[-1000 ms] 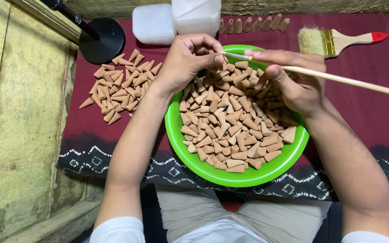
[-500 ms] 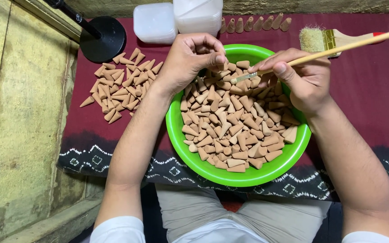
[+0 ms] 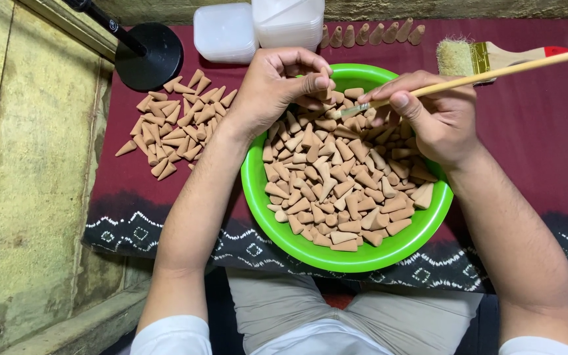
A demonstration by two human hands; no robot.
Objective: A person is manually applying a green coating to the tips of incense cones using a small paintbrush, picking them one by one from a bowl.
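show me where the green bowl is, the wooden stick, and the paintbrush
green bowl [image 3: 356, 261]: head view, on its near rim.
wooden stick [image 3: 494, 73]: head view, on the shaft past the right hand.
paintbrush [image 3: 458, 57]: head view, on its pale bristles.

Short white sleeves, bare forearms, beige trousers, left hand [image 3: 274, 89], right hand [image 3: 438, 118].

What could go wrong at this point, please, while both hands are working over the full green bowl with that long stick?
1. The green bowl is heaped with cones and overhangs the cloth's near edge; a nudge from either forearm might tip it into the lap.
2. The long stick in the right hand passes over the paintbrush and could knock it.
3. The small cone pinched by the left hand could slip or crack under the stick's tip.
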